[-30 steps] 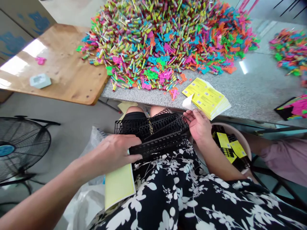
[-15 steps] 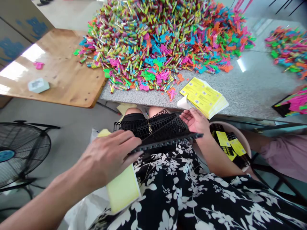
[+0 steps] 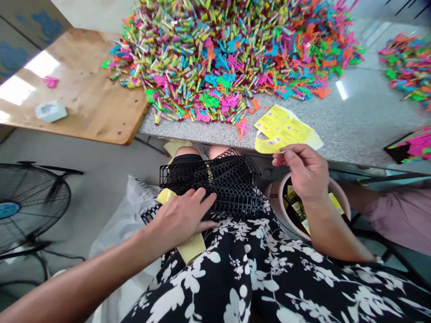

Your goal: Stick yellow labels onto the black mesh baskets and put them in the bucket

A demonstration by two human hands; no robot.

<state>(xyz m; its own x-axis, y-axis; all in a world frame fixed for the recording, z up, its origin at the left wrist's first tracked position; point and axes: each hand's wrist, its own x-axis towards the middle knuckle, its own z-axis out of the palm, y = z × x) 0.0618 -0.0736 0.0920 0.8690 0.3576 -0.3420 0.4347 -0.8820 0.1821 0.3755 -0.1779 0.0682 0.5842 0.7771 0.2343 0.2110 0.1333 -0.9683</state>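
Observation:
My left hand [image 3: 183, 215] lies over black plastic perforated trays [image 3: 232, 197] on my lap, its fingers spread. A yellow sheet [image 3: 191, 249] pokes out from under this hand, and a curled yellow piece [image 3: 166, 195] shows beyond its back. My right hand [image 3: 308, 172] pinches the edge of a yellow printed label [image 3: 269, 144] between thumb and fingers. That label is bent up, its white back showing at the curl, on a stack of yellow label sheets [image 3: 289, 125] at the table's edge.
A big heap of small colourful plastic pieces [image 3: 202, 63] covers the grey stone table [image 3: 350, 121]. Below my right arm stands a pale bucket [image 3: 341, 193] with black trays and yellow labels. A fan [image 3: 30, 206] is at left; another person's leg [image 3: 397, 215] is at right.
My left hand has lowered the black tray it was tilting onto my lap and spread its fingers. My right hand has moved right and now pinches the yellow label, pulling its edge over.

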